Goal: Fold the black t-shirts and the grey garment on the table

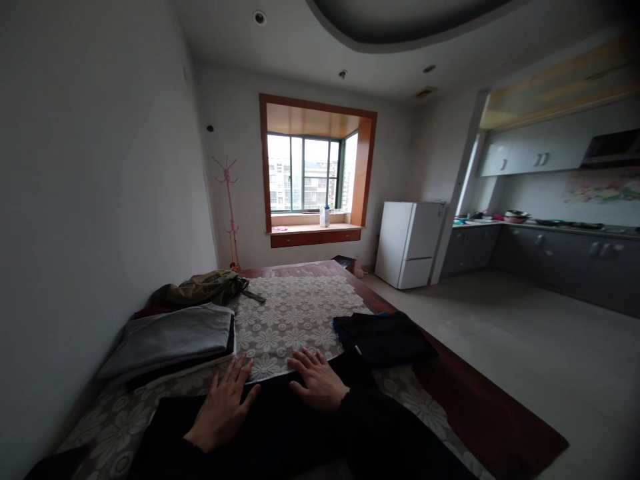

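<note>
A black garment (273,407) lies spread over the near end of the table, its far edge showing a thin pale line. My left hand (225,400) rests on it, fingers spread and pointing away from me. Palm down, my right hand (316,379) lies on the same cloth near its far edge, fingers apart. Neither hand grips anything. Left of my left hand is a stack of folded clothes (175,337) with a grey piece on top. Beyond my right hand sits a folded dark garment (385,337). The black cloth blends into my dark sleeves, so its outline is partly lost.
A flower-patterned tablecloth (295,300) covers much of the reddish wooden table (480,400). An olive-green bag (203,288) lies at the far left, beside the wall. Past the table stand a pink coat rack (231,207) and a white fridge (413,240). Kitchen cabinets (565,260) line the right.
</note>
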{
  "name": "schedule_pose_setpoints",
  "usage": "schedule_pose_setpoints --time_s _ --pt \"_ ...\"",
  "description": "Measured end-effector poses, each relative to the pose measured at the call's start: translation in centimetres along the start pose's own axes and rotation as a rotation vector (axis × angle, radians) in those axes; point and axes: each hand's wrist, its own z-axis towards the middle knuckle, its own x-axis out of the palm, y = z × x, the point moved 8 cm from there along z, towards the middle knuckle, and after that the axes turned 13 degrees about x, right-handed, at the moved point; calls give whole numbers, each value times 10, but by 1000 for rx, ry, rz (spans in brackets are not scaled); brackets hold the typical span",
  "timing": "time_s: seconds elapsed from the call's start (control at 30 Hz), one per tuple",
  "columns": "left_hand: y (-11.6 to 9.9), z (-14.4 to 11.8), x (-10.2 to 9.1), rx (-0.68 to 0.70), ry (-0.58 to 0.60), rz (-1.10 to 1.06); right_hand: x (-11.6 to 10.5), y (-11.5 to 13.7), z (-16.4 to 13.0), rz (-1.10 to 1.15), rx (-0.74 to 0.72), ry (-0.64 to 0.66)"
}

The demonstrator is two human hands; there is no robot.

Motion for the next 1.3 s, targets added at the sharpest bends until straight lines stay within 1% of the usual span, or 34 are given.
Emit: schedule_pose_setpoints --time_s 0.1,0.17,0.27,0.37,0.47,0.57,0.67,0.8,1.0,1.3 --pt "-1 2 0 39 -14 -5 -3 3 4 -2 17 -95" --pt "2 3 1 34 -1 -22 -2 5 4 -14 3 -121" --pt "6 6 5 -6 64 -52 3 4 5 -25 -9 -82" --pt "3 10 7 -6 121 -31 6 1 8 -26 4 -11" --pt "-2 10 3 -7 78 13 5 3 10 -27 14 25" --pt "-3 9 1 -17 31 24 -2 6 10 -6 24 -42" --pt "-2 8 4 -1 28 25 -5 6 10 2 45 -90" --pt "0 10 9 11 34 20 -1 6 10 -4 27 -45" --pt "-1 8 10 32 43 10 1 1 10 8 20 47" --pt "1 5 9 60 12 -24 0 -1 5 12 5 61"
